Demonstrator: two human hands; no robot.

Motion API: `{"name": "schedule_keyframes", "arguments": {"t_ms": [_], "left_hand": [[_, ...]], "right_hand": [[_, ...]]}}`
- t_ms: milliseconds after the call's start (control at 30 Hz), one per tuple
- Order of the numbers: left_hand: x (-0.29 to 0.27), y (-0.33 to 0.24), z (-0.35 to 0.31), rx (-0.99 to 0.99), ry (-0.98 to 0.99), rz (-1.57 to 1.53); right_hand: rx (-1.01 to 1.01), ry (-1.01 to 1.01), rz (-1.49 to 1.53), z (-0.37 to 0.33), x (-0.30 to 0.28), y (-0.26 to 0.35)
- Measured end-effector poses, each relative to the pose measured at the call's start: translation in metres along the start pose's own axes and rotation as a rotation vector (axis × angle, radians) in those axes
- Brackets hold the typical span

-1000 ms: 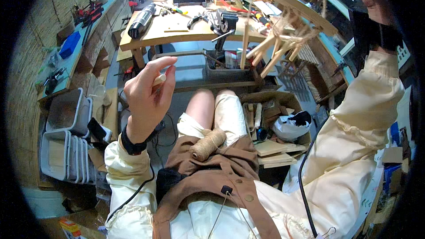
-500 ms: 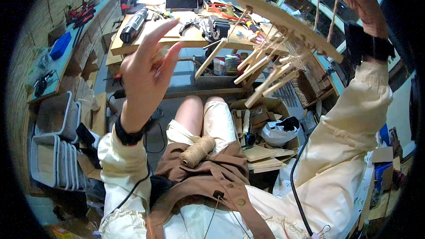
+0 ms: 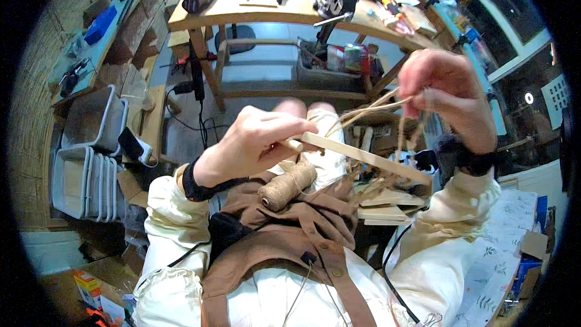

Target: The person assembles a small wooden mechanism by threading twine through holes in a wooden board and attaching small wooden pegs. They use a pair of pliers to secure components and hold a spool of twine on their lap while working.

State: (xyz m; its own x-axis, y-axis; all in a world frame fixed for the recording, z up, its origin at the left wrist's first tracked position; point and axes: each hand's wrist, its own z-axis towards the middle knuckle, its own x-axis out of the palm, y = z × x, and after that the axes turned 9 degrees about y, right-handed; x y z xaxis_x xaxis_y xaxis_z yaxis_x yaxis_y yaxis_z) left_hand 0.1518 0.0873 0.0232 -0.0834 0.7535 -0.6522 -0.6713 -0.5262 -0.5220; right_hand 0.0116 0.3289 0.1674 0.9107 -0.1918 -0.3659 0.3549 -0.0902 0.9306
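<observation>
**Wood and jute: bracing bar left, pinching twine right**

Gripping one end of a flat, pale wooden bar (image 3: 369,158) with the left hand (image 3: 245,139), fingers closed; also trapping a short, round, pale wooden stick (image 3: 293,145) in the same grip. Pinching thin, tan twine strands (image 3: 375,108) with the right hand (image 3: 448,91), fingertips closed, above the bar's far end. Holding bar aslant in front of the lap, sloping down to the right in view.

Progress, judging only: looking partly strung, with strands running toward both ends. Seeming to lack any fastening up top, strands just gathered in right fingers. Not making out knots beneath; too blurred to call done or undone. Resting a fat, brown, cylindrical jute spool (image 3: 287,188) on the brown cloth pinafore (image 3: 333,212), held by neither hand, carrying a thick winding.

Writing: finding no label on bar, stick or spool. Spotting print on a small orange-and-white cardboard carton (image 3: 88,287) lower left, plus marks on a pale gridded sheet (image 3: 557,100) far right; reading neither, too small. Recognising no brand.
</observation>
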Motion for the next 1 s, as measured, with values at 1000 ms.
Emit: {"name": "schedule_keyframes", "arguments": {"t_ms": [1000], "left_hand": [[0.047, 0.137, -0.018, -0.422, -0.536, -1.930]], "right_hand": [[0.469, -0.266, -0.784, 0.032, 0.036, -0.242]]}}
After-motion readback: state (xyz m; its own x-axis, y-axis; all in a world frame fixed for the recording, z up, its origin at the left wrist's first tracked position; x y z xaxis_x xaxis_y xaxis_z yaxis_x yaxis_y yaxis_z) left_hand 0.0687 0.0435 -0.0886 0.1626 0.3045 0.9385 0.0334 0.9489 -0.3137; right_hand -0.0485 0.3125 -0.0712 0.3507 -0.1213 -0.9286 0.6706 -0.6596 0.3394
